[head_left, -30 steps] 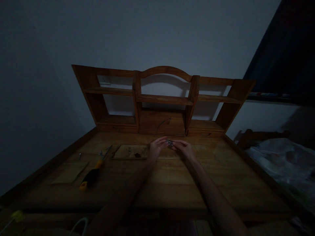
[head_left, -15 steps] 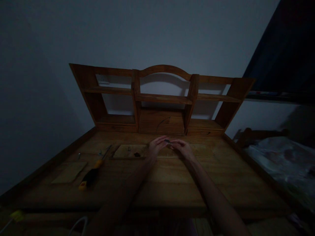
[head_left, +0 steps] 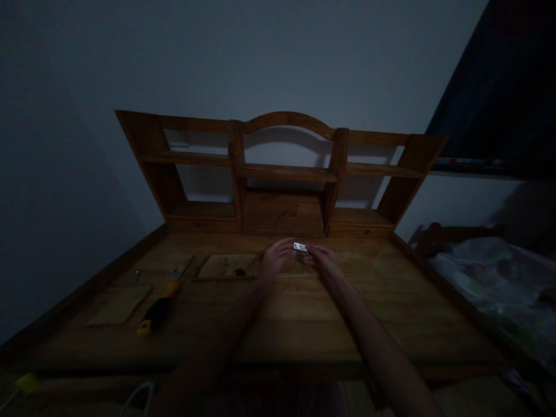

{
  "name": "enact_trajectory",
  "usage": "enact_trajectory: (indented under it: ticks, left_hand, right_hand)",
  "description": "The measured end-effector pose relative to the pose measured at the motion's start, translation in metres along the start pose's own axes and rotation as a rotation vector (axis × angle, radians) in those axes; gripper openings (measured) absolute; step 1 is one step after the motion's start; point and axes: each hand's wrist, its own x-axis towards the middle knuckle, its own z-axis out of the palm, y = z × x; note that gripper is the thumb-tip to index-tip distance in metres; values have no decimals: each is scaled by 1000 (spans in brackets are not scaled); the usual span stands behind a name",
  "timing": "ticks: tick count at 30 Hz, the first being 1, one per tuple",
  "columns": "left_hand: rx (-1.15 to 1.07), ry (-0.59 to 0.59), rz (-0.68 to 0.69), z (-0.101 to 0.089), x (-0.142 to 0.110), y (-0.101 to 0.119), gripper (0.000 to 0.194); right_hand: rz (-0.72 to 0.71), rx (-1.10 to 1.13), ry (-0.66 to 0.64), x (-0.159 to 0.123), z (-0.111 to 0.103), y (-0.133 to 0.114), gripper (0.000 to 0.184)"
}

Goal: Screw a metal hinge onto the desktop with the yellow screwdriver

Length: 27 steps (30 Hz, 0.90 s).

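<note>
The small metal piece [head_left: 299, 248] is silver and shiny, with dark spots. Its long axis goes from left to right, slightly downward. It is between your hands, above the desk [head_left: 304, 307]: your right hand [head_left: 325, 261] pinches its right end; whether your left hand [head_left: 273, 259], at its left end, grips, I cannot tell.

I'm seeing a wooden shelf unit [head_left: 284, 171] standing along the back of the desk [head_left: 417, 313], its arched top curving over the middle bay, with a plain wall [head_left: 278, 58] rising behind. A pale wall plate [head_left: 179, 144] is showing through the upper left opening. Off right, a dark blue expanse [head_left: 508, 87] is filling the upper corner — below, crumpled clear plastic [head_left: 490, 269] is lying near a wooden piece [head_left: 456, 233]. Bottom left, I'm making out a white loop [head_left: 138, 390] and a yellow thing [head_left: 28, 381] — too dim to identify.
</note>
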Motion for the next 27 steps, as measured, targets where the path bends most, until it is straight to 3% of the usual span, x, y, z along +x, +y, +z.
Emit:
enact_trajectory:
  ticks: [5, 16, 27]
  left_hand:
    - [364, 48, 245, 2, -5, 5, 38]
    - [1102, -33, 860, -7, -24, 16, 39]
    - [1193, 32, 965, 0, -27, 25, 47]
  right_hand:
    - [121, 49, -23, -3, 1, -5, 16]
    - [298, 232, -144, -17, -1, -22, 18]
    - [283, 222, -186, -23, -1, -24, 23]
